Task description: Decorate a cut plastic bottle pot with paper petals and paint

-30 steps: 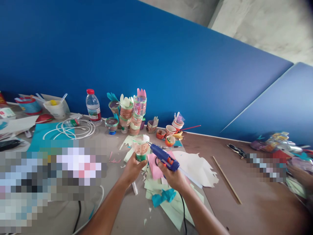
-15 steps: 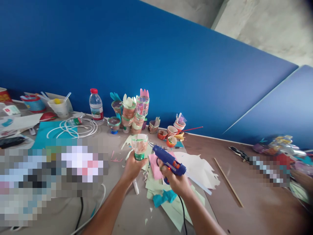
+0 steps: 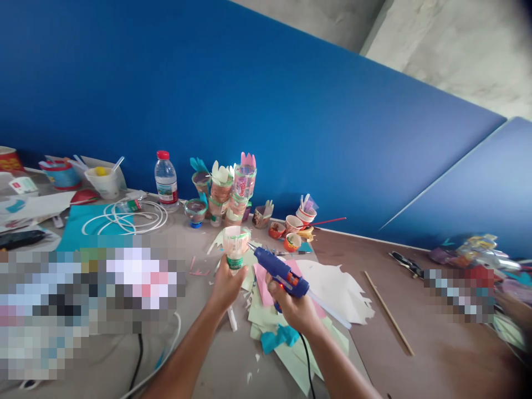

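Left hand (image 3: pixel 228 285): fingers closed round green-banded lower part of clear cup (image 3: pixel 236 239), held upright over counter (image 3: pixel 233 366). Right hand (image 3: pixel 297 307): fingers wrapped round grip of blue glue gun (image 3: pixel 277 269), nozzle (image 3: pixel 252 247) aimed at cup's side; whether touching, cannot tell. Pink paper (image 3: pixel 261 285) and pale green sheets (image 3: pixel 291 360) lie beneath gun. Decorated cups (image 3: pixel 220 191) clustered behind, near blue partition (image 3: pixel 291 111).

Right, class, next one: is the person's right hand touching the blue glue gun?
Touching. The head view shows it: the right hand is closed around the blue glue gun towards its rear, with no gap between them.
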Demonstrator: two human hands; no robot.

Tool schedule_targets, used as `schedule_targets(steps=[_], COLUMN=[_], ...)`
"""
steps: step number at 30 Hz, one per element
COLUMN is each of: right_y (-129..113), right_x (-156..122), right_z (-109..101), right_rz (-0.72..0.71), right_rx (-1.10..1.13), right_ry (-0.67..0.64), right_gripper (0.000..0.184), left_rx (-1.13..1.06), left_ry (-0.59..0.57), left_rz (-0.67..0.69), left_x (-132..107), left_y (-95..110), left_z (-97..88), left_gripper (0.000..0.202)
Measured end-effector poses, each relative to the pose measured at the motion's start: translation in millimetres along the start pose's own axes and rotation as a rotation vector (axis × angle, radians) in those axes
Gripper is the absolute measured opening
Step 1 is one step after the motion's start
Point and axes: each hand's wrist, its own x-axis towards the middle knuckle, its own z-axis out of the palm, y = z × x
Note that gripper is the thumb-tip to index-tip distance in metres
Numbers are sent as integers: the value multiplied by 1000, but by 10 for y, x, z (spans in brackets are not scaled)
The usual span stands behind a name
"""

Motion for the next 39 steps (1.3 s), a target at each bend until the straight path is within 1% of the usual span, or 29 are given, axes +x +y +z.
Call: schedule_targets(steps=[3, 6, 14, 17, 21, 26, 28, 32, 35, 39], right_y=[-24, -22, -15, -21, -4, 13, 5, -2, 12, 18], right_x=[20, 42, 111, 131, 147, 146, 144, 142, 140, 139], right_z=[34, 74, 138, 132, 123, 121, 113, 77, 42, 3], right_rz=[63, 87, 8, -39, -41, -57, -31, 69, 104, 152], right_rx=[-2, 1, -78, -127, -150, -154, -153, -147, -134, -123], right_ry=[-36, -39, 43, 65, 55, 74, 85, 104, 129, 126], right_gripper=[35, 34, 34, 32, 32, 30, 31, 35, 36, 38], left_rx=[4, 7, 30, 23, 20, 12, 9, -6, -18, -26], left_ry=[19, 9, -6, -11, -16, -21, -28, -36, -38, -47], left_rz=[17, 55, 103, 113, 118, 120, 108, 120, 118, 91], left_x=[3, -1, 9, 9, 6, 5, 4, 0, -6, -19], left_y=[-28, -30, -18, -30, -54, -57, -47, -25, -11, 16], left_z=[1, -2, -7, -7, -3, -5, -8, -12, -11, -9], left_gripper=[27, 26, 35, 33, 31, 21, 22, 23, 24, 26])
